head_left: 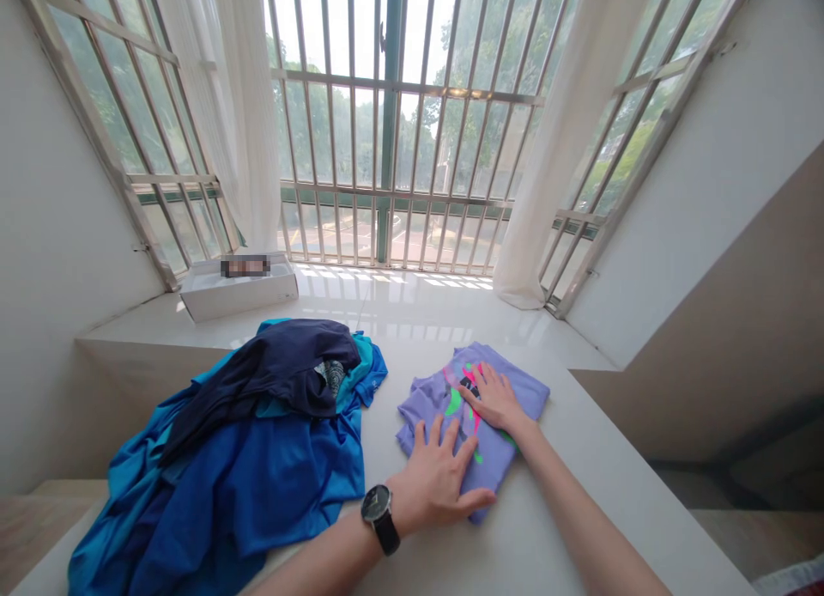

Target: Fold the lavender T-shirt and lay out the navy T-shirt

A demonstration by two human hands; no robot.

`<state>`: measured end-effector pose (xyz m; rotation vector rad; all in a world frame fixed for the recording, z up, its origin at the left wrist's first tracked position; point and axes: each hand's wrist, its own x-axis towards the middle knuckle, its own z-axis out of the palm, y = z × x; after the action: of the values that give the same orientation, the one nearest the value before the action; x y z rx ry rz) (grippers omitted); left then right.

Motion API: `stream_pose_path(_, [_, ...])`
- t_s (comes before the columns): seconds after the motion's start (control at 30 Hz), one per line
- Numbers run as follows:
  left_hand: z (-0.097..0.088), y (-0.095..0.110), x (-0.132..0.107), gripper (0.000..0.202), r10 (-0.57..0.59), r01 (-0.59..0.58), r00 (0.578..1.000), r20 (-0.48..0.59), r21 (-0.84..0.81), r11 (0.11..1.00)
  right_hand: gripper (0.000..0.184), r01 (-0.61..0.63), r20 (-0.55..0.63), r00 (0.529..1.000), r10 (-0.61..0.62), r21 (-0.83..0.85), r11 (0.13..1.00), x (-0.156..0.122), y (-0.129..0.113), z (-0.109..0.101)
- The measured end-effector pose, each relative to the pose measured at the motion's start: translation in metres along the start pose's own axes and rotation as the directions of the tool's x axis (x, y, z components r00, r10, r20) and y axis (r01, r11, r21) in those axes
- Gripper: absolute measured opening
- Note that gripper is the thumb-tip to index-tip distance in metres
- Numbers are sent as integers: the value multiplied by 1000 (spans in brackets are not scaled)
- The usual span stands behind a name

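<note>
Item 1: purple garment point(493, 454), folded, print facing up; we record it lying near the right edge of the white surface point(598, 459), toward its far right corner.

Item 2: left hand point(433, 480), wearing a watch point(377, 503); grip spread, palm down on the garment's near left part.

Item 3: right hand point(494, 398); grip likewise spread, laid flat across the print, pinching nothing.

Item 4: heap of blue clothes point(257, 484), unfolded, along the left edge, a navy piece point(283, 368) uppermost.

Hazards, in our judgement: uneven pressure or hands sliding apart could skew the layers; the rumpled left end could set creases if pressed as it lies; a push rightward could carry the garment over the right edge; a leftward sweep could catch the heap.
</note>
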<state>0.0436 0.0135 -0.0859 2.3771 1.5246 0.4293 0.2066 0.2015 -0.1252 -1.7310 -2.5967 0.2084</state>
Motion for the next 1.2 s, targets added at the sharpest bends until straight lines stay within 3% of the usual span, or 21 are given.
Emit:
stream_pose_path(0.1, [-1, 12, -1, 74, 66, -64, 997, -32, 67, 996, 78, 234, 2, 972, -234, 1, 972, 6, -3, -10])
stream_pose_path(0.17, [-4, 13, 3, 63, 62, -54, 996, -60, 124, 991, 73, 259, -59, 964, -259, -10, 966, 3, -10, -12])
stream_pose_path(0.3, [-8, -4, 14, 44, 108, -94, 991, -75, 172, 981, 71, -44, -215, 976, 38, -21, 999, -25, -23, -1])
stream_pose_path(0.37, [-7, -14, 16, 39, 166, -149, 982, -93, 161, 975, 73, -169, -206, 966, 158, -35, 985, -44, -26, 8])
stream_pose_path(0.47, [0, -22, 13, 53, 183, -174, 981, -58, 135, 975, 72, -202, -148, 971, 189, -81, 976, -61, -29, 18])
stream_pose_path(0.6, [4, -25, 7, 69, 120, -121, 993, 20, 110, 987, 73, -107, -74, 992, 103, -54, 993, -56, -33, 16])
stream_pose_path(0.8, [-4, -37, 4, 82, 56, -72, 993, 105, 157, 985, 72, 162, -53, 986, -159, 65, 985, -28, -38, 7])
stream_pose_path(1.03, [-2, -49, 2, 84, 53, -77, 986, 157, 155, 985, 56, 326, -310, 922, -234, 293, 899, -20, -28, 16])
stream_pose_path(1.2, [-5, -54, -2, 77, 105, -116, 989, 108, 103, 988, 39, 428, -421, 875, -241, 435, 792, -50, -24, 6])
